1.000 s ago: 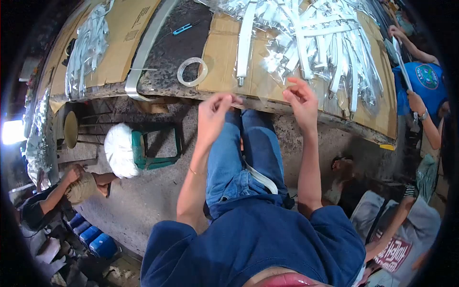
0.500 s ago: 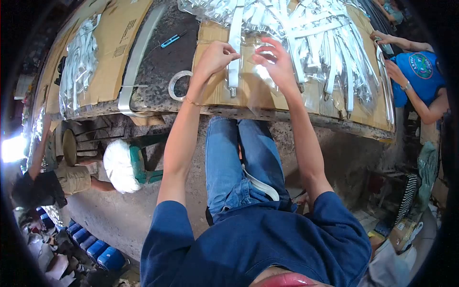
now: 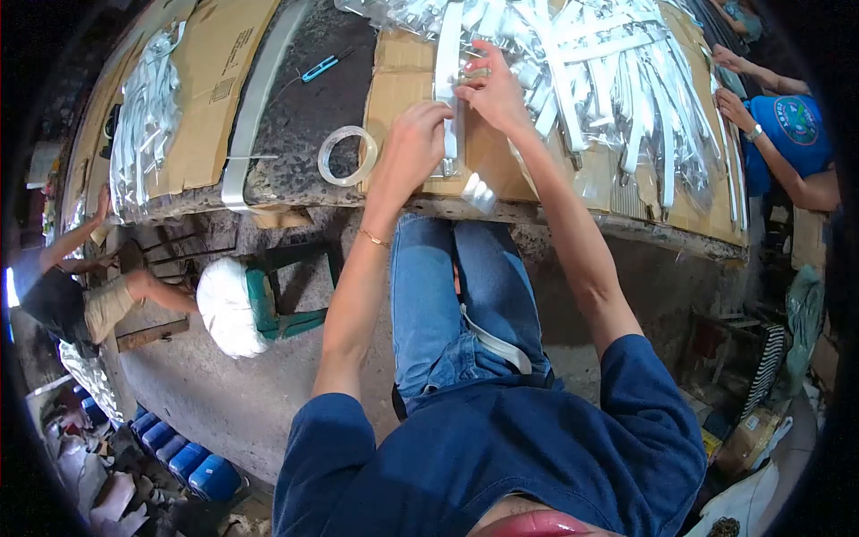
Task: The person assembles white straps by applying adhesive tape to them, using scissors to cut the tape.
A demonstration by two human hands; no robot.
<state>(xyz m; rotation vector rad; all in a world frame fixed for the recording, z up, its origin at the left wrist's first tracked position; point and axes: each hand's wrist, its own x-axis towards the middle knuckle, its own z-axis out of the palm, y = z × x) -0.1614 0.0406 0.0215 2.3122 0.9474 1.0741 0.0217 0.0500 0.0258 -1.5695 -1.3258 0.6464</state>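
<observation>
A white strap (image 3: 449,63) in clear plastic, with a metal end toward the table's front edge, lies lengthwise before me. My left hand (image 3: 419,143) is closed at its left edge, thumb and index finger pinched together; what lies between them is too small to make out. Over the strap's right side is my right hand (image 3: 498,97), palm down, its fingers apart and its thumb at the strap. To the left of my left hand, a roll of clear tape (image 3: 326,159) rests on the dark tabletop, near the cardboard (image 3: 394,67).
A pile of plastic-wrapped white straps (image 3: 617,89) covers the right side. Blue snips (image 3: 319,68) lie behind the tape. More wrapped straps (image 3: 148,116) are at far left. Co-workers are at both sides; a green stool (image 3: 264,309) stands below.
My right hand has moved left, its thumb now at the strap. My left hand has come a little nearer the table's front edge. The tape roll shows more fully.
</observation>
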